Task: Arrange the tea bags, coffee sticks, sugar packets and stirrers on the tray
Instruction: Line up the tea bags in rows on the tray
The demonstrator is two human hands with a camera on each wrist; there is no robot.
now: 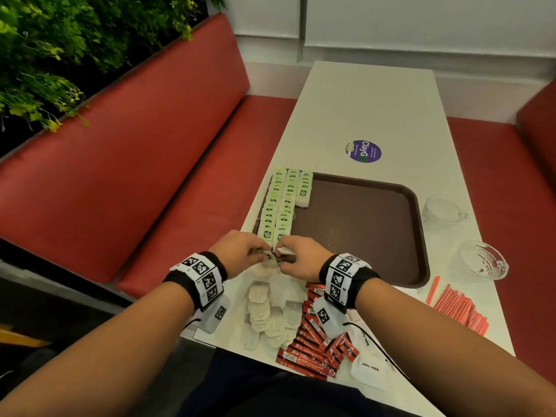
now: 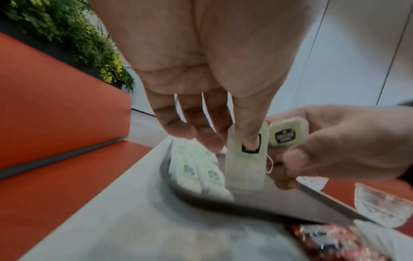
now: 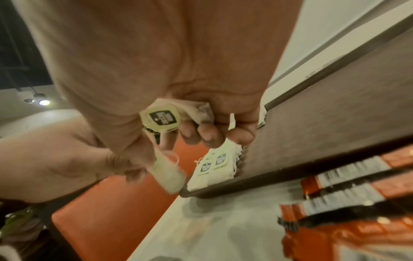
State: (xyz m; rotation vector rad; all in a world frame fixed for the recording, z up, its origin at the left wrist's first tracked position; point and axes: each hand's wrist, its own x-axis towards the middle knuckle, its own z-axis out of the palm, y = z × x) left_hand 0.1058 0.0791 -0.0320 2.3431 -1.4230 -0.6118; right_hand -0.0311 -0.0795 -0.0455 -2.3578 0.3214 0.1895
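A brown tray (image 1: 361,224) lies on the white table, with rows of green-tagged tea bags (image 1: 279,206) along its left side. Both hands meet over the tray's near-left corner. My left hand (image 1: 255,251) pinches one tea bag (image 2: 245,169) by its top between thumb and finger, so it hangs down. My right hand (image 1: 288,257) grips another tea bag (image 3: 163,117) in curled fingers. Loose tea bags (image 1: 267,314), red coffee sticks (image 1: 316,341), white sugar packets (image 1: 370,368) and red stirrers (image 1: 460,308) lie on the table near me.
Two glass bowls (image 1: 442,210) (image 1: 481,260) stand right of the tray. A purple sticker (image 1: 364,152) is on the table beyond the tray. Red bench seats (image 1: 135,164) flank the table, with plants (image 1: 60,40) behind the left one.
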